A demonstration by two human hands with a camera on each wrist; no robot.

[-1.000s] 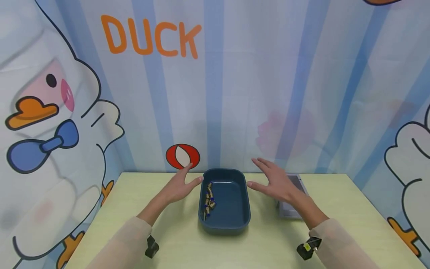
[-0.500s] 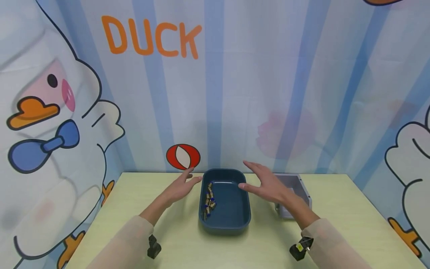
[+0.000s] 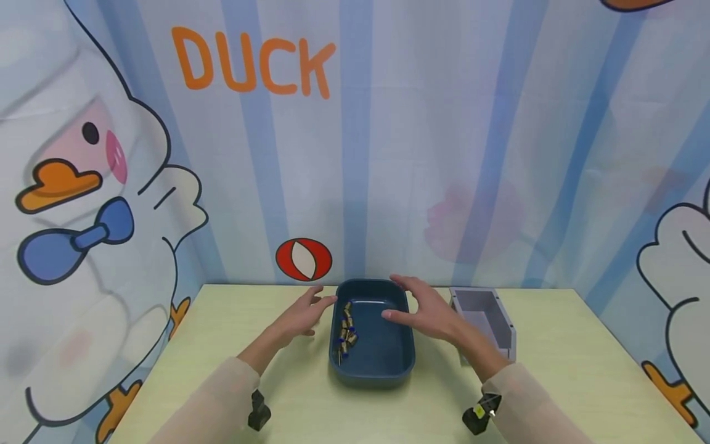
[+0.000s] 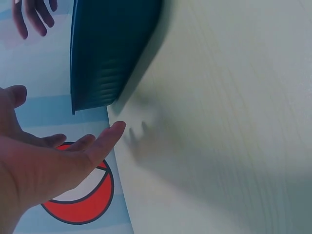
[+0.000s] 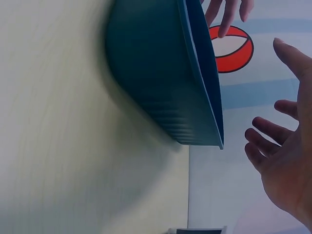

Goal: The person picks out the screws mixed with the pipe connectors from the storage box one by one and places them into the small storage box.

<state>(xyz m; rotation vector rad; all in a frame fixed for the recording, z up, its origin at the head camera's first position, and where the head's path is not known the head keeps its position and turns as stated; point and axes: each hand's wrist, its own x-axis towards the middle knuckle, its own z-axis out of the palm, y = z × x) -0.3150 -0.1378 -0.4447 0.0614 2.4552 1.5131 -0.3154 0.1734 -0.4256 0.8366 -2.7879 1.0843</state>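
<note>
A dark blue rectangular tub stands on the table in the head view. Several small brass-coloured metal fittings with blue bands lie along its left inner side. My left hand is beside the tub's left rim, fingers spread and holding nothing. Over the tub's right rim hovers my right hand, its thumb reaching above the inside, also with nothing held. Both wrist views show a gap between the tub's wall and the fingers, with the right hand higher than the rim.
A grey open box stands on the table right of the tub, partly behind the right forearm. The pale yellow table ends at the back against a striped curtain printed with ducks and a red ball.
My right hand has moved left, from beside the tub to over its right rim, uncovering more of the grey box. My left hand has shifted slightly, its fingers lower. The tub stays put.
</note>
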